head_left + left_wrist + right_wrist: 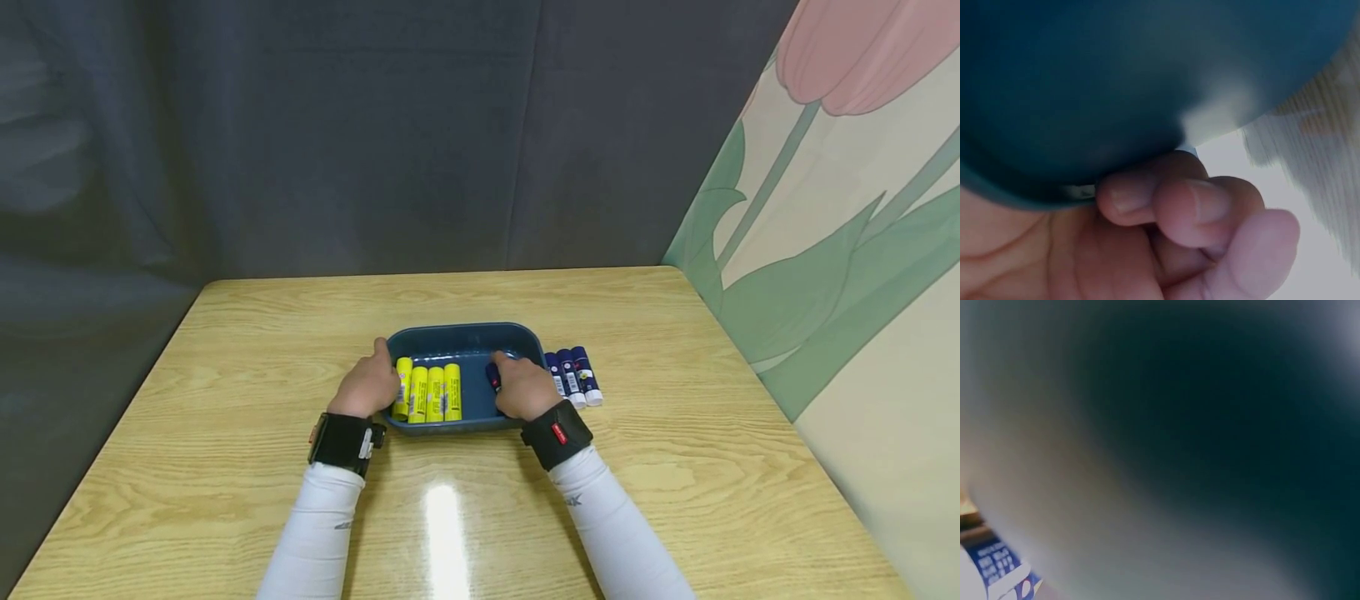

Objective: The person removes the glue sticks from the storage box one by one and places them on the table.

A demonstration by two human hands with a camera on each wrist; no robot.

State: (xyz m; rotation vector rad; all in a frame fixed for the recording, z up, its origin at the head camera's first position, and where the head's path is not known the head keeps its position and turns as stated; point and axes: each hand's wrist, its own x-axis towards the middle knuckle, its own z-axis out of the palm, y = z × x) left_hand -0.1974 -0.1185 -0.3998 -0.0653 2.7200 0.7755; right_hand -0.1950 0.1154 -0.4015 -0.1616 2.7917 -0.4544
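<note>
A dark blue-teal tray sits on the table between the hands. My left hand grips its left end, thumb at the rim; in the left wrist view, curled fingers lie against the tray's outer wall. Several yellow glue sticks stand side by side inside, towards the left. My right hand reaches over the right end and holds a dark blue glue stick inside the tray, mostly hidden under the hand. The tray's wall blurs most of the right wrist view.
Just right of the tray, several dark blue glue sticks with white ends lie in a row on the wooden table. A dark curtain hangs behind, and a wall painted with tulips borders the right side.
</note>
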